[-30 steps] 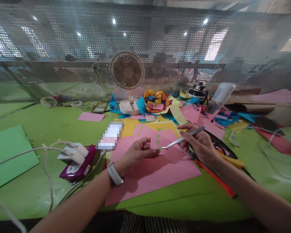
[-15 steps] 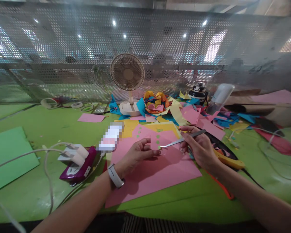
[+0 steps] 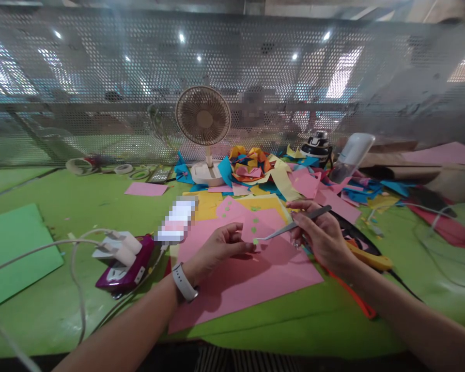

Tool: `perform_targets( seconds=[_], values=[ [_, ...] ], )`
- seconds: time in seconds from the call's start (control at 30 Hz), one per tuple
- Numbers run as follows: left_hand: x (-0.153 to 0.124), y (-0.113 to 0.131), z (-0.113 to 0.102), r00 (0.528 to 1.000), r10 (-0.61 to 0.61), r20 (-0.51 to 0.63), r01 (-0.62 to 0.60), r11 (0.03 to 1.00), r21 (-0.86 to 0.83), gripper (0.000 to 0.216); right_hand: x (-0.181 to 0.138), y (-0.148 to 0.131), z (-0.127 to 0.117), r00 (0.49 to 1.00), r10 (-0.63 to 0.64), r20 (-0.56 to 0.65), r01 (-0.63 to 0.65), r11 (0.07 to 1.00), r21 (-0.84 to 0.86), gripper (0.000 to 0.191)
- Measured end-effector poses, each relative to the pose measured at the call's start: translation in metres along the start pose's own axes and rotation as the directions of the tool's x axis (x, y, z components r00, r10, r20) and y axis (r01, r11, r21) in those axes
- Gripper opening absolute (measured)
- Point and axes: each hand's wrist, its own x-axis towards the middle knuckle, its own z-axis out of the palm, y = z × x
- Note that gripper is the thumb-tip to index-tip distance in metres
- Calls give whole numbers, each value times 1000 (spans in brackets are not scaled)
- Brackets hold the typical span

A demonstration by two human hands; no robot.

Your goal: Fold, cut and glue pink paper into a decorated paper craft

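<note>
My left hand (image 3: pixel 227 244), with a white watch band at its wrist, pinches the lower left of a small pink paper piece (image 3: pixel 271 221). Several small green paper bits run down the left part of that piece. In my right hand (image 3: pixel 321 235) are metal tweezers (image 3: pixel 304 221), slanting down to the left. Their tip meets or nearly touches the lowest green bit (image 3: pixel 255 241), close to my left fingertips. Underneath lies a large pink sheet (image 3: pixel 236 294). Another pink piece (image 3: pixel 235 207) with green bits rests just beyond my left hand.
A phone (image 3: pixel 177 221) and a purple power block (image 3: pixel 118 276) with white plugs and cables are at left, beside a green sheet (image 3: pixel 19 253). A fan (image 3: pixel 203 116) and colourful paper scraps (image 3: pixel 251 170) stand behind. Right: a yellow-handled tool (image 3: pixel 368 257) and an orange-red strip (image 3: pixel 352 294).
The small pink piece in my left hand has tilted slightly, with its green bits shifting a little right. The tweezers have moved slightly right and down, their tip staying by the lowest bit.
</note>
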Motion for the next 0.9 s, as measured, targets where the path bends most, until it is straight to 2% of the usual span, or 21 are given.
perform_targets(
  seconds=[0.13, 0.4, 0.63, 0.9],
  values=[
    [0, -4, -2, 999, -20, 39, 18, 998, 59, 46, 2, 2, -1, 999, 14, 46, -14, 1000, -9, 31],
    [-1, -3, 0, 989, -28, 145, 11, 993, 118, 43, 3, 0, -5, 994, 56, 98, -52, 997, -50, 29],
    [-2, -4, 2, 991, -72, 115, 62, 994, 93, 64, 3, 1, -5, 986, 89, 140, -78, 994, -77, 33],
    [-1, -7, -2, 988, -40, 151, 28, 996, 83, 57, 1, -1, -4, 990, 53, 132, -38, 993, -113, 32]
  ],
)
